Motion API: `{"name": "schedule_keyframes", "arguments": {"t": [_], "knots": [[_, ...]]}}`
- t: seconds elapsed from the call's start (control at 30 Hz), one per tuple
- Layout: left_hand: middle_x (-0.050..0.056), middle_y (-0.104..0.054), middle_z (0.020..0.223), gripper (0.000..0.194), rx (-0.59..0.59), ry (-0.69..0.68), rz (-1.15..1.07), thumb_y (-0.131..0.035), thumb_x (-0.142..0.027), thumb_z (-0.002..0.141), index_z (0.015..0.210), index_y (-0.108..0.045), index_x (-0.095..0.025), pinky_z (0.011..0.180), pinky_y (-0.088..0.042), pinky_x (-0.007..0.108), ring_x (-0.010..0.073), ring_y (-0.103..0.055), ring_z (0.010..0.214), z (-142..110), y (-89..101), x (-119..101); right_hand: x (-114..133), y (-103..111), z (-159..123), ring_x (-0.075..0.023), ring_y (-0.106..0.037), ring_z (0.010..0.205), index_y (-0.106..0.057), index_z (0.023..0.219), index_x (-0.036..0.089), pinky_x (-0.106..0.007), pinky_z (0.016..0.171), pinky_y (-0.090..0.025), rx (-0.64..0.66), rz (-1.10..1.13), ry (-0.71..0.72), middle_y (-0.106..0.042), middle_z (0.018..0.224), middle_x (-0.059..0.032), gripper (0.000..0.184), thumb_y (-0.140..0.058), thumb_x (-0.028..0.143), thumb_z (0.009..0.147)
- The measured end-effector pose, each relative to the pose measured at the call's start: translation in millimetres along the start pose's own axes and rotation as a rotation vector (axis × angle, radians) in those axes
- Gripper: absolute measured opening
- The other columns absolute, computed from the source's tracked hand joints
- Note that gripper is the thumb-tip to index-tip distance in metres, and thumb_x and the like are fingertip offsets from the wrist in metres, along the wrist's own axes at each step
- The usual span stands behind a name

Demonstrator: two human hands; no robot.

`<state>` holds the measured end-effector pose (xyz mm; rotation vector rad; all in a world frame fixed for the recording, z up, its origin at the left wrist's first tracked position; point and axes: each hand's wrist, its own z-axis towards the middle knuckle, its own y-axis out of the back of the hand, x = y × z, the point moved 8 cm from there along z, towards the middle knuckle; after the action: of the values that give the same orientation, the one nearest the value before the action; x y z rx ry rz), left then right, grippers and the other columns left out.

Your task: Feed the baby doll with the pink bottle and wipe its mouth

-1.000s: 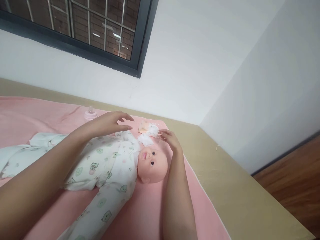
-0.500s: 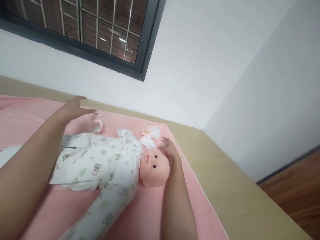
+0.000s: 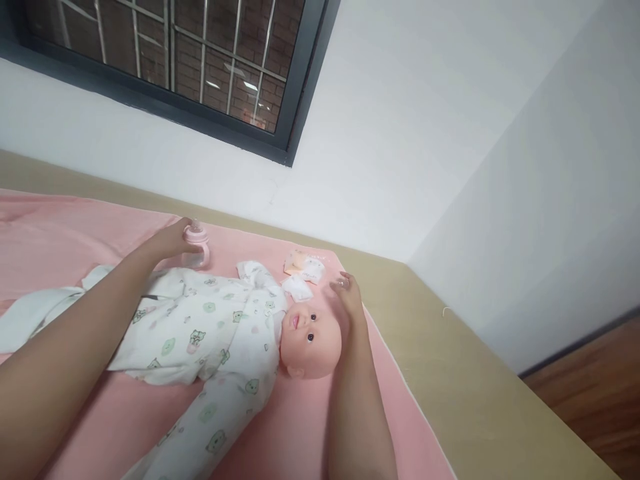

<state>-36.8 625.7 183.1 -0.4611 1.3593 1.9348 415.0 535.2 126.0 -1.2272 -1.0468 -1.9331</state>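
Now I have the left hand [image 3: 176, 239] curled around the pale pink and clear plastic baby bottle [image 3: 197, 235] at its collar, thumb on the near side, its finger gap narrowed to the bottle's width. The bottle is on the far part of the pink soft cloth [image 3: 285, 433], just beyond the torso of the bald plastic doll in a white bear-print outfit [image 3: 215, 327]. My right hand [image 3: 351, 298] is half curled past the doll's crown, fingers around a small clear rounded plastic piece [image 3: 343, 283], whose exact shape I cannot tell. As for edges, the cloth's far border runs close behind the bottle, with a narrow strip of the pale tan counter [image 3: 420, 333] between it and the white wall [image 3: 400, 133]. The cloth's right border slants toward me, with my right wrist just beside it, and the counter widens out beyond that. To the bottle's right I have a stretch of cloth for sideways movement, reaching to the doll's far sleeve; past the sleeve lie a patterned white-and-orange packet [image 3: 305, 267] and, nearer the doll's head, a flat white packet [image 3: 297, 288]. On the near side, the doll's body limits me. The bottle stands upright, long axis vertical, teat up, one pink handle facing right toward the packets. The doll lies face up along the cloth, its long axis running left to right, head near my right hand, legs partly under my left forearm.
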Motion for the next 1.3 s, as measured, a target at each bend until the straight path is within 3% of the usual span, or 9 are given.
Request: {"name": "schedule_keyframes", "arguments": {"t": [0.1,0.2,0.33,0.43,0.53,0.7,0.97,1.13,1.3], "knots": [[-0.002,-0.054,0.080,0.043,-0.026,0.084,0.101,-0.062,-0.045,0.070,0.098,-0.047,-0.017,0.063,-0.038,0.028,0.0236,-0.056,0.078,3.3,12.1,-2.2,32.9,7.7,-1.1,-0.0220,-0.059,0.098,-0.056,0.108,0.018,-0.038,0.085,-0.051,-0.043,0.062,0.074,-0.062,0.110,-0.0100,0.051,-0.066,0.042,0.064],[0.001,-0.062,0.098,0.051,-0.030,0.064,-0.004,-0.066,-0.043,0.069,0.109,-0.049,-0.016,0.072,-0.044,0.030,0.0258,-0.058,0.091,2.9,23.3,-25.2,80.6,10.6,-5.7,-0.0218,-0.059,0.102,-0.057,0.111,0.017,-0.038,0.091,-0.049,-0.022,0.130,0.209,-0.061,0.116,-0.0111,0.055,-0.068,0.045,0.065],[0.006,-0.064,0.115,0.062,0.042,-0.051,-0.164,-0.067,-0.041,0.072,0.126,-0.047,-0.018,0.084,-0.047,0.032,0.0267,-0.059,0.103,-9.5,22.2,-83.0,152.7,5.2,-27.9,-0.0215,-0.059,0.109,-0.053,0.125,0.021,-0.038,0.095,-0.049,0.022,0.236,0.359,-0.058,0.125,-0.0099,0.065,-0.070,0.046,0.068],[0.005,-0.066,0.114,0.069,0.058,-0.137,-0.097,-0.069,-0.039,0.067,0.130,-0.045,-0.024,0.083,-0.048,0.035,0.0288,-0.061,0.103,-28.3,13.2,-129.8,201.1,-9.9,-55.3,-0.0205,-0.059,0.110,-0.050,0.126,0.025,-0.037,0.094,-0.050,0.069,0.299,0.470,-0.059,0.122,-0.0077,0.063,-0.071,0.046,0.070],[0.004,-0.065,0.116,0.065,0.102,-0.278,-0.028,-0.067,-0.037,0.069,0.129,-0.044,-0.028,0.083,-0.048,0.035,0.0288,-0.061,0.105,-52.8,0.7,-171.9,229.8,-25.1,-79.5,-0.0183,-0.060,0.107,-0.049,0.118,0.026,-0.034,0.093,-0.051,0.097,0.369,0.545,-0.058,0.120,-0.0055,0.059,-0.074,0.045,0.068],[0.004,-0.066,0.111,0.059,0.135,-0.375,-0.010,-0.063,-0.036,0.072,0.127,-0.043,-0.028,0.076,-0.048,0.034,0.0297,-0.062,0.101,-80.3,-1.6,-202.1,241.8,-53.6,-102.4,-0.0171,-0.060,0.101,-0.051,0.112,0.027,-0.034,0.089,-0.053,0.277,0.220,0.549,-0.058,0.115,-0.0030,0.049,-0.070,0.048,0.072],[0.005,-0.066,0.108,0.070,0.115,-0.356,-0.103,-0.066,-0.044,0.071,0.133,-0.038,-0.027,0.079,-0.048,0.036,0.0291,-0.062,0.100,-78.5,3.0,-200.9,240.2,-74.9,-112.7,-0.0217,-0.054,0.115,-0.047,0.123,0.029,-0.044,0.099,-0.048,0.362,0.099,0.557,-0.052,0.123,-0.0040,0.050,-0.063,0.048,0.079],[0.006,-0.066,0.108,0.077,0.033,-0.312,-0.162,-0.069,-0.038,0.065,0.134,-0.037,-0.027,0.078,-0.049,0.037,0.0296,-0.063,0.100,-77.2,10.7,-200.5,237.3,-88.6,-120.9,-0.0208,-0.059,0.102,-0.026,0.138,0.036,-0.042,0.086,-0.055,0.461,0.161,0.496,-0.051,0.118,-0.0042,0.075,-0.065,0.051,0.076],[0.006,-0.067,0.110,0.080,0.038,-0.315,-0.114,-0.068,-0.046,0.067,0.137,-0.035,-0.027,0.082,-0.048,0.039,0.0310,-0.062,0.103,-79.9,10.6,-202.7,234.7,-91.1,-118.0,-0.0177,-0.061,0.087,-0.027,0.136,0.036,-0.034,0.069,-0.058,0.435,0.197,0.486,-0.054,0.108,-0.0024,0.071,-0.063,0.050,0.077]]}}
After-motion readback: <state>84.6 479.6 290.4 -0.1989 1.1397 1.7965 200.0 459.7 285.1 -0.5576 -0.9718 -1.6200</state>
